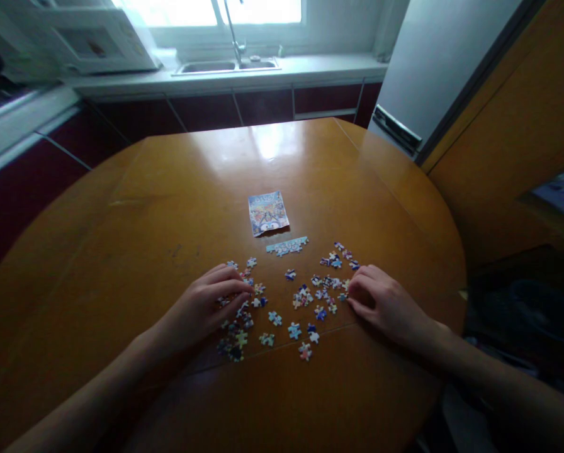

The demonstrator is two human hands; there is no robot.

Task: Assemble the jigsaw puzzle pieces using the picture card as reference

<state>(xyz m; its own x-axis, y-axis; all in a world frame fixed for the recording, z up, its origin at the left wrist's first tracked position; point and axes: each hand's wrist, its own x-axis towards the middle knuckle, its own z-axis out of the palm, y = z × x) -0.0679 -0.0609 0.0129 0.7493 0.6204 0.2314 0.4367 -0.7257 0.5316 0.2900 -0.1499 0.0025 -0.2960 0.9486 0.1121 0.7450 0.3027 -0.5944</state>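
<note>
The left hand (pixel 216 292) bends over the left-hand cluster of loose pieces (pixel 241 339), and the right hand (pixel 386 299) has thumb and forefinger close together at the outer edge of the right-hand cluster (pixel 327 282); whether either grasps a piece, I cannot tell. The loose pieces lie between and beneath the fingers, around the middle of the tabletop (pixel 169 182). Just beyond them, towards the far edge, is the joined strip (pixel 286 246), its long axis running roughly from the left edge to the right, its right end slightly farther away. The left fingertips are nearer to it than the right. Beyond the strip, just beside it and apart, lies the picture sheet (pixel 268 214), its longer side pointing towards the far edge.

Counted: two hands, one strip, one sheet, two main clusters with a few pieces scattered between. The loose pieces overlap and are partly hidden, too many to number surely.
</note>
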